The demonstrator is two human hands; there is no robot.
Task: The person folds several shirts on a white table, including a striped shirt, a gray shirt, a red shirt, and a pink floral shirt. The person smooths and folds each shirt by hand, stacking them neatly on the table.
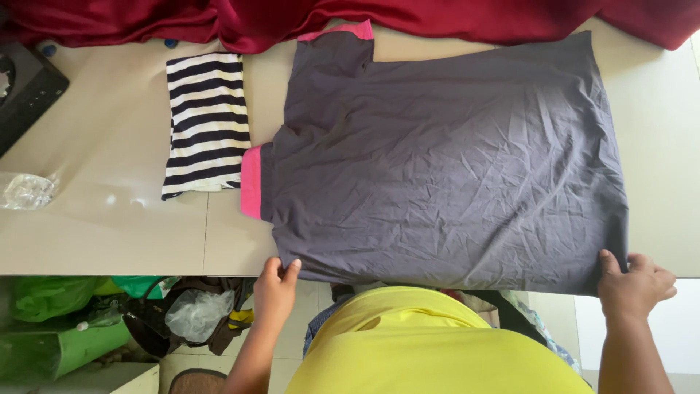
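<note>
Grey shirt (445, 160) lies lengthwise across table (102, 233) — collar leftward; left hand (274, 286) and right hand (633, 283) seemingly pinch its near edge.

A home laundry corner, it seems: clothes lie spread on a plain beige table (109, 233), dark red cloth (240, 22) is heaped along its far edge, and plastic bags (191, 312) crowd the floor below.

L hand (275, 286) reaching up from lower frame, fingers (292, 269) curling in pinch grip, thumb on top. R hand (633, 283) extending at far right, fingers bent, knuckles facing up. Both forearms bare, angling inward toward torso.
</note>
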